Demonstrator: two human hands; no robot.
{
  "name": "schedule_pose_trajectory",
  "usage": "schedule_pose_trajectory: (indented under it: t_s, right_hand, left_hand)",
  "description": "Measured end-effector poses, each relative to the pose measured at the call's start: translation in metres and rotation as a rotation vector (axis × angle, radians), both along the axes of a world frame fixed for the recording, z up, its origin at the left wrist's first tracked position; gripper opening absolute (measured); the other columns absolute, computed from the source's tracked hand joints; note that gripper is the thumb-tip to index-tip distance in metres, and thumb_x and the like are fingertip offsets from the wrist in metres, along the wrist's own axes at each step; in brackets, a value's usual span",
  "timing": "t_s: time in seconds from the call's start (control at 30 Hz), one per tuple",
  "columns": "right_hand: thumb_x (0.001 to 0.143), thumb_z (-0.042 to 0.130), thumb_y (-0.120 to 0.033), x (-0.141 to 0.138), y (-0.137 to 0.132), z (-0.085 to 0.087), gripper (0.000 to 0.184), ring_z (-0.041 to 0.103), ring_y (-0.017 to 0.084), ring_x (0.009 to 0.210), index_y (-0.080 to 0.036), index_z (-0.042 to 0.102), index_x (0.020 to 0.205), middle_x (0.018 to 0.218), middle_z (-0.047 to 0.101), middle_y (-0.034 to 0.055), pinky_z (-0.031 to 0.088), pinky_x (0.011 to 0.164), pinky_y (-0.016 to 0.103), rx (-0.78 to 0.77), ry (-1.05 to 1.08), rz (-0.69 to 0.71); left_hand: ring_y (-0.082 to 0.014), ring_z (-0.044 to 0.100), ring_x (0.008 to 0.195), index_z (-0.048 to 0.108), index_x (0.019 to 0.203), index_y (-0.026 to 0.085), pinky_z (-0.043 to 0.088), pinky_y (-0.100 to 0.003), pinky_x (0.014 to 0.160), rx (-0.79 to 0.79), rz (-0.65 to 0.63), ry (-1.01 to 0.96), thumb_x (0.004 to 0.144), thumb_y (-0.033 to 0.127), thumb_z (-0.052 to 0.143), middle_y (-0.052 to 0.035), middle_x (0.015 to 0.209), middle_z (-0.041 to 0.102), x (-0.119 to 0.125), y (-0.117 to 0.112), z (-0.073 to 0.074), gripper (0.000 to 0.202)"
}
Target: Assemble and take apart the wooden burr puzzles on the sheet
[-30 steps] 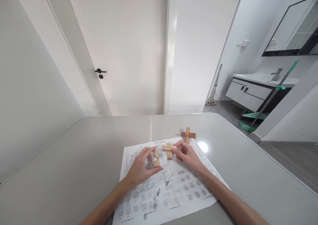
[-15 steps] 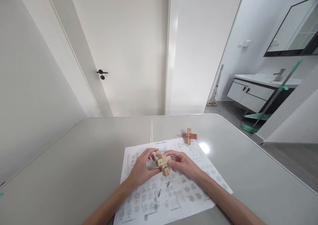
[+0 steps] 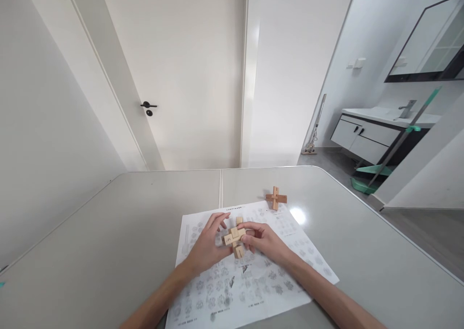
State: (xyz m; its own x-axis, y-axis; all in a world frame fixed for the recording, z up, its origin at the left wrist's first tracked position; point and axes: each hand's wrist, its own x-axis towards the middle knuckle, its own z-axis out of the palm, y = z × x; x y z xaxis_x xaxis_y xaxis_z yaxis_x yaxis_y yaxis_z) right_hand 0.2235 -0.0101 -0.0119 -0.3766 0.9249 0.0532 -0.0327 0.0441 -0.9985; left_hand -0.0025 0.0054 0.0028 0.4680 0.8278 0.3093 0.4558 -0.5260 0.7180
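A light wooden interlocking puzzle (image 3: 235, 236) with crossing notched bars is held up over the printed sheet (image 3: 203, 290). Thumb and fingers of my right hand (image 3: 266, 239) pinch its right end. My left hand (image 3: 208, 242) is around the left side, index finger raised off the wood and fingers spread. Its thumb lies close by the lower bar; whether it touches I cannot tell. Small dark marks show on some bar ends. A second, browner wooden cross puzzle (image 3: 276, 198) rests at the sheet's top right edge, out of both hands.
The sheet, covered with small printed diagrams, lies on a grey table (image 3: 108, 232) with a seam down its middle. Beyond the table's far edge is a white door (image 3: 188, 77) with a black handle. To the right are a washbasin cabinet (image 3: 366, 135) and a green dustpan (image 3: 364, 185).
The light puzzle has been turned and shifted slightly left, showing different bar faces. My left fingers have lifted away from its top, while my right hand keeps its pinch.
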Motion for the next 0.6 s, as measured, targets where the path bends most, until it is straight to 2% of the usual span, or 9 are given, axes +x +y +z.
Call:
schedule_pose_trajectory:
  t_s: [0.07,0.13,0.17,0.23,0.3,0.37,0.47,0.6]
  right_hand:
    - [0.083,0.072,-0.057,0.002,0.001,0.002,0.048,0.049,0.013,0.053,-0.02,0.074,0.114,0.061,0.06,-0.0035,0.044,0.056,0.027,0.004,0.003,-0.054]
    - [0.084,0.071,-0.058,0.004,0.002,0.004,0.048,0.048,0.013,0.053,-0.02,0.074,0.114,0.061,0.059,-0.0035,0.043,0.057,0.027,0.011,0.002,-0.104]
    - [0.085,0.07,-0.057,0.004,0.002,0.004,0.047,0.047,0.013,0.053,-0.02,0.074,0.113,0.061,0.058,-0.0038,0.043,0.057,0.027,0.016,-0.003,-0.122]
    - [0.085,0.071,-0.055,0.004,0.002,0.004,0.045,0.046,0.012,0.053,-0.02,0.074,0.113,0.059,0.056,-0.0045,0.041,0.056,0.026,0.032,-0.019,-0.128]
    - [0.085,0.073,-0.054,0.002,0.001,0.003,0.043,0.046,0.011,0.052,-0.021,0.074,0.112,0.058,0.055,-0.0051,0.039,0.053,0.025,0.059,-0.036,-0.106]
    - [0.084,0.075,-0.053,0.001,0.0,0.003,0.041,0.045,0.011,0.051,-0.021,0.075,0.11,0.058,0.055,-0.0056,0.038,0.053,0.024,0.092,-0.054,-0.084]
    - [0.083,0.076,-0.052,-0.001,-0.001,0.003,0.04,0.048,0.012,0.052,-0.023,0.075,0.109,0.059,0.055,-0.0059,0.039,0.054,0.025,0.115,-0.085,-0.069]
    - [0.086,0.072,-0.053,-0.001,-0.002,0.005,0.038,0.048,0.013,0.053,-0.024,0.072,0.111,0.062,0.057,-0.0049,0.04,0.055,0.026,0.113,-0.118,-0.094]
  left_hand:
    - [-0.0217,0.062,0.1,0.052,0.136,0.03,0.055,-0.039,0.089,-0.046,0.027,-0.032,0.087,0.034,0.07,-0.0071,0.128,0.059,-0.001,0.002,0.004,0.053]
    - [-0.02,0.063,0.091,0.062,0.121,0.026,0.053,-0.035,0.083,-0.121,0.033,-0.051,0.097,0.04,0.056,-0.0057,0.111,0.066,-0.002,0.002,0.01,0.029]
    - [-0.0193,0.063,0.086,0.066,0.111,0.023,0.052,-0.033,0.08,-0.168,0.028,-0.053,0.101,0.043,0.048,-0.0048,0.099,0.068,-0.002,0.002,0.013,0.029]
    - [-0.0183,0.061,0.076,0.07,0.096,0.02,0.05,-0.031,0.075,-0.263,0.004,-0.064,0.105,0.05,0.033,-0.0033,0.079,0.066,-0.002,0.002,0.018,0.048]
    - [-0.017,0.058,0.066,0.07,0.093,0.019,0.049,-0.03,0.07,-0.349,-0.042,-0.089,0.106,0.055,0.026,-0.0026,0.07,0.065,-0.001,0.001,0.019,0.059]
    - [-0.0155,0.058,0.06,0.069,0.096,0.019,0.047,-0.028,0.063,-0.419,-0.094,-0.098,0.104,0.058,0.03,-0.0021,0.069,0.067,0.0,-0.001,0.019,0.057]
    - [-0.0143,0.061,0.056,0.065,0.085,0.019,0.042,-0.024,0.053,-0.464,-0.126,-0.075,0.1,0.059,0.046,0.0002,0.065,0.063,0.003,-0.004,0.019,0.046]
    - [-0.0133,0.062,0.056,0.062,0.083,0.019,0.042,-0.023,0.052,-0.489,-0.118,-0.108,0.099,0.057,0.05,0.0011,0.064,0.063,0.004,-0.004,0.019,0.043]
